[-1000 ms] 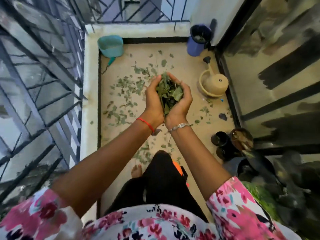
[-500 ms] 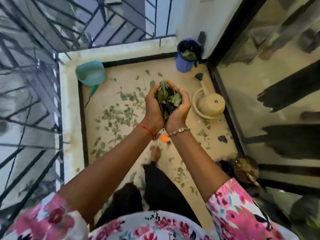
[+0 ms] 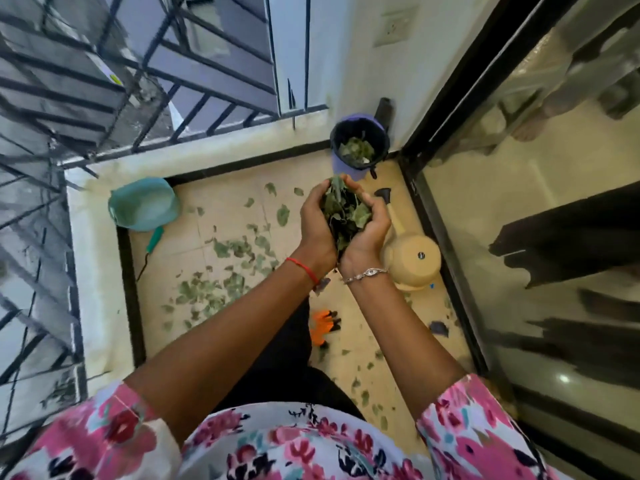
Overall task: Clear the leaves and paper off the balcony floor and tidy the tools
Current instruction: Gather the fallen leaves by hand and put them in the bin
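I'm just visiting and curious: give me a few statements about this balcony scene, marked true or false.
1. The left hand and right hand together cup a bundle of leaves. True.
2. The purple bin is empty. False: leaves lie inside it.
3. The teal dustpan sits at the far left of the floor. True.
4. The right hand holds the yellow watering can. False: it stands on the floor beside the glass door.
5. The floor is swept clean. False: loose leaves lie scattered on it.
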